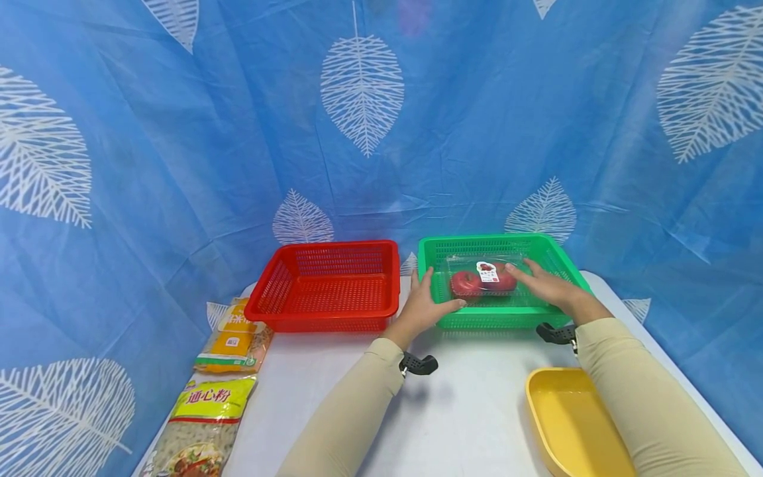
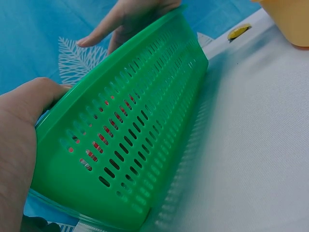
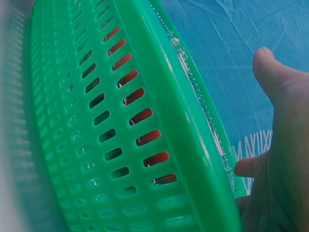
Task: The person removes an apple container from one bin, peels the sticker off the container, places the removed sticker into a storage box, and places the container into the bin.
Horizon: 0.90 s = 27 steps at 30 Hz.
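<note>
Two baskets stand side by side on one white worktop (image 1: 465, 404): one red basket (image 1: 334, 323), one green basket (image 1: 507, 313). The green basket contains one clear lidded box (image 1: 467, 265) bearing one white label (image 1: 487, 272); two red apples (image 1: 465, 285) are visible within it. Two hands flank the green basket. The left hand (image 1: 420, 306) lies at its near left corner, fingers spread and thumb over the rim, clenched on nothing. The right hand (image 1: 548, 286) is likewise unclenched, fingers extended over the right end beside the box; whether it touches the box cannot be told. Two sleeves, one per arm, and two black wrist devices (image 1: 420, 364) are seen. One yellow tray (image 1: 569, 414) sits near the right forearm, partly covered by it. At the left edge lie one pasta bag (image 1: 205, 424) and, behind it, one orange packet (image 1: 229, 339) overlapping further clear packaging. Behind hangs blue leaf-patterned cloth (image 1: 453, 139).
</note>
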### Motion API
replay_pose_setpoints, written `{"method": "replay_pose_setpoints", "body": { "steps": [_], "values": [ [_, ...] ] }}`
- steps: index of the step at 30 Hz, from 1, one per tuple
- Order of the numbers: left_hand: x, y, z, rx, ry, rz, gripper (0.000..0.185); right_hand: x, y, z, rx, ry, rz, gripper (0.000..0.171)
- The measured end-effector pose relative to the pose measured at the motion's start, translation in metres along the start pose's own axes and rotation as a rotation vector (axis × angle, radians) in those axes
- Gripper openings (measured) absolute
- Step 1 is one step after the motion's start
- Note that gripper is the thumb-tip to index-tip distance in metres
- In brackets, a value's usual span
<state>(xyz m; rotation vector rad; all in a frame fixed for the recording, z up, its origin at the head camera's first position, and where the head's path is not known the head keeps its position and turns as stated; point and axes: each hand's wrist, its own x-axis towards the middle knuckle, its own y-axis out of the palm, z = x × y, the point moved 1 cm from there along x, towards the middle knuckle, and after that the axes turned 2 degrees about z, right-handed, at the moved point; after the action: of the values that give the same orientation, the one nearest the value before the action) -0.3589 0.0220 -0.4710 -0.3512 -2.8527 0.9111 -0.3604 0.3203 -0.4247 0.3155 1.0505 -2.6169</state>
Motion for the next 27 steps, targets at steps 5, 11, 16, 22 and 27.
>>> {"method": "replay_pose_setpoints", "body": {
  "steps": [5, 11, 16, 22, 27],
  "values": [
    [0.0, 0.0, 0.0, -0.005, 0.004, 0.003, 0.112, 0.0, 0.0, -0.001, 0.002, -0.003, -0.004, 0.112],
    [0.0, 0.001, -0.001, -0.018, 0.006, -0.011, 0.112, 0.002, -0.001, -0.003, 0.01, -0.01, -0.005, 0.107],
    [0.002, 0.004, 0.0, -0.043, -0.012, -0.027, 0.112, -0.001, -0.004, -0.005, 0.04, -0.009, 0.008, 0.106],
    [0.003, 0.005, 0.0, -0.059, -0.032, -0.029, 0.112, -0.002, -0.007, -0.009, 0.099, -0.03, 0.006, 0.1],
    [0.003, 0.005, 0.0, -0.07, -0.044, -0.027, 0.112, 0.003, -0.01, -0.017, 0.168, -0.063, 0.022, 0.097]
  ]
}}
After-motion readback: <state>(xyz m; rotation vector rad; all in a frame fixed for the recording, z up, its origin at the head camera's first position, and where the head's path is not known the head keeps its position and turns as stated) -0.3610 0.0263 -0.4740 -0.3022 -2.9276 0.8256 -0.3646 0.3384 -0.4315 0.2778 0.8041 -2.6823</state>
